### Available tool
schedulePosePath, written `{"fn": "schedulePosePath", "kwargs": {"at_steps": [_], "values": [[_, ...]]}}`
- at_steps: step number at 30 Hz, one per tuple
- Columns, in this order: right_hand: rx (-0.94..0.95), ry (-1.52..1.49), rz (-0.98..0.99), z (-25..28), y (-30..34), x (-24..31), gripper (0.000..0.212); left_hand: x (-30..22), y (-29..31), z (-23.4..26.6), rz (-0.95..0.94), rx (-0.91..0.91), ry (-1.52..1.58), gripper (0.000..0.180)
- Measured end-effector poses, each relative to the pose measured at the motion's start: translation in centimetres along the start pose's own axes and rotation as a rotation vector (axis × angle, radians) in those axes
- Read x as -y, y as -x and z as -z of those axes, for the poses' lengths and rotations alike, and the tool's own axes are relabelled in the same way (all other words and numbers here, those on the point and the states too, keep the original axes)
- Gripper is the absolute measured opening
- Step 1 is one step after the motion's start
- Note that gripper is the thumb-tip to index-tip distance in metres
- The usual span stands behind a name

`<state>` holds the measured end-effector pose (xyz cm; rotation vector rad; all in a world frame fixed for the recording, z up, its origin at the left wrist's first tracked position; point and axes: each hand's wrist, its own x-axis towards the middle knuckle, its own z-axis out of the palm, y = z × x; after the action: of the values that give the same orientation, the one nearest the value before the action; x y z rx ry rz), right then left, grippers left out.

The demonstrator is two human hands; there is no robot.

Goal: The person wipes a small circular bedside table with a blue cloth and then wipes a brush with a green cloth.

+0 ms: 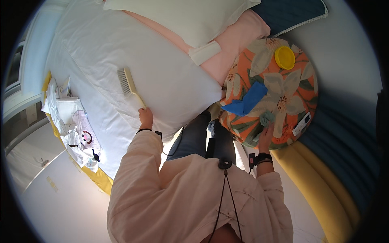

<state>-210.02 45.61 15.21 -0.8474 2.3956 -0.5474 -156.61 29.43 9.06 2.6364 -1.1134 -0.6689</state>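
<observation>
My left hand [146, 118] is closed round the end of the handle of a cream bed brush [128, 84]. The brush points away from me over the white bed sheet [162, 73], its pale bristles facing left. On the right, my right hand [266, 137] reaches the near edge of a round floral cushion [302, 107]. Its fingers are closed on a crumpled grey-green cloth [266, 118]. Just beyond lies a folded blue cloth [248, 100]. A round yellow lid or dish [285, 57] sits at the cushion's far side, and a white remote control [301, 124] at its right edge.
A white pillow [182, 20] and pink bedding [239, 44] lie at the far end, with a small white roll or pad [204, 52] on them. White clothes [71, 117] are heaped at the bed's left edge. A yellow and blue padded headboard [320, 178] curves along the right.
</observation>
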Motion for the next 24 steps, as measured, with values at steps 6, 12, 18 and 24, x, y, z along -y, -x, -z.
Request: {"fn": "schedulePosePath", "kwargs": {"at_steps": [6,12,18,24], "values": [[-0.059,-1.054,-0.464,4.9,2.7,8.2,0.044,-7.5,5.2,7.2,0.154,0.266,0.896,0.028],[0.346,-1.136,-0.012,8.0,5.6,15.0,0.039,-14.2,14.6,15.4,-0.141,0.754,0.917,0.032],[-0.164,-0.178,1.044,12.6,7.6,23.6,0.038,-20.6,24.6,17.3,-0.481,1.272,0.571,0.030],[-0.364,0.245,0.951,18.0,4.4,20.6,0.036,-22.1,29.3,18.6,-0.683,1.379,0.436,0.034]]}}
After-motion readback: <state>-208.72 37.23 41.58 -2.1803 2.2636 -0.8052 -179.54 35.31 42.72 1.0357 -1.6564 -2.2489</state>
